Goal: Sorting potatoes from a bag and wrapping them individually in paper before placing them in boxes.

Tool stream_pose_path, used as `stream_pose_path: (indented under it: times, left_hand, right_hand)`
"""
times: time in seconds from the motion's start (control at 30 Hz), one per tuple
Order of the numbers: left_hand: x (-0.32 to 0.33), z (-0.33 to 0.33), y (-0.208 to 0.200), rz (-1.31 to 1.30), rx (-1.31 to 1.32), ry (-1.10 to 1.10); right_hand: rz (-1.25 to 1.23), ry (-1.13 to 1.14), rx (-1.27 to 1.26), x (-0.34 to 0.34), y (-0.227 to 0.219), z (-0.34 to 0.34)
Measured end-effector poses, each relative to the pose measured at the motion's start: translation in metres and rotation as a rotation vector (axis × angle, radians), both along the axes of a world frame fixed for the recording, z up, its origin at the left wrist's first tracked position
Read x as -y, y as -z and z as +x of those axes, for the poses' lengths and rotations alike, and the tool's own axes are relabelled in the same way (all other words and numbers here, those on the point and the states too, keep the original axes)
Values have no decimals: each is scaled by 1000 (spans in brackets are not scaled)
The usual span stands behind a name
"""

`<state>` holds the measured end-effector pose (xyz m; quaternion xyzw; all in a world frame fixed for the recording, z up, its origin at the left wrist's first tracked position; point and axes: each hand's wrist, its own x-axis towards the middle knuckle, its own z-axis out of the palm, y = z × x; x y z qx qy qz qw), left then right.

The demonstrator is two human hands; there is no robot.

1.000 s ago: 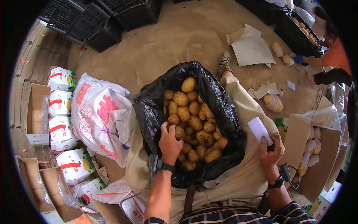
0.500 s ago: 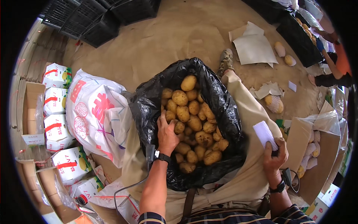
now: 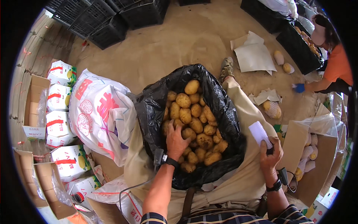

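A pile of yellow potatoes (image 3: 195,110) fills a black plastic bag (image 3: 228,112) that stands between my legs with its mouth spread wide. My left hand (image 3: 177,141) reaches into the bag. Its fingers are apart and rest on potatoes at the left side of the pile; I see none lifted in it. Over my right thigh, my right hand (image 3: 271,152) grips a thin white folded paper-like piece (image 3: 259,133) between thumb and fingers.
To the left lie a stuffed white sack (image 3: 99,115) and several white cartons (image 3: 61,124). Black crates (image 3: 108,31) stand at the back. An open cardboard box (image 3: 317,164) with net-wrapped fruit is at the right. Another person (image 3: 337,65) reaches down at far right.
My left hand has moved right, from the bag's left edge further over the potatoes. The other person now leans in with a blue-gloved hand near the floor. My right hand still grips the white piece.
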<state>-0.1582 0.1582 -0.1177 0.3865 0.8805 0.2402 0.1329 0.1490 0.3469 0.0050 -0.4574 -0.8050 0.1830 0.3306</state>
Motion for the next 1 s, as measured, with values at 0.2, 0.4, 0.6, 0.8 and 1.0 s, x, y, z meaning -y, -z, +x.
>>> stream_pose_path:
  times: [0.2, 0.4, 0.6, 0.8, 1.0]
  left_hand:
    - [-7, 7, 17, -31, 81, -57]
    - [-19, -2, 38, -53, -113, -183]
    - [-35, -13, 27, 78, 47, -351]
    - [-74, -2, 37, 8, -51, -359]
    - [-67, -34, 20, 26, 205, -301]
  right_hand:
    - [-31, 19, 13, 1, 1, 1]
    - [-8, 17, 35, -1, 3, 5]
    - [-29, 36, 48, -3, 9, 14]
    - [49, 55, 71, -6, 10, 16]
    - [25, -21, -22, -10, 2, 14]
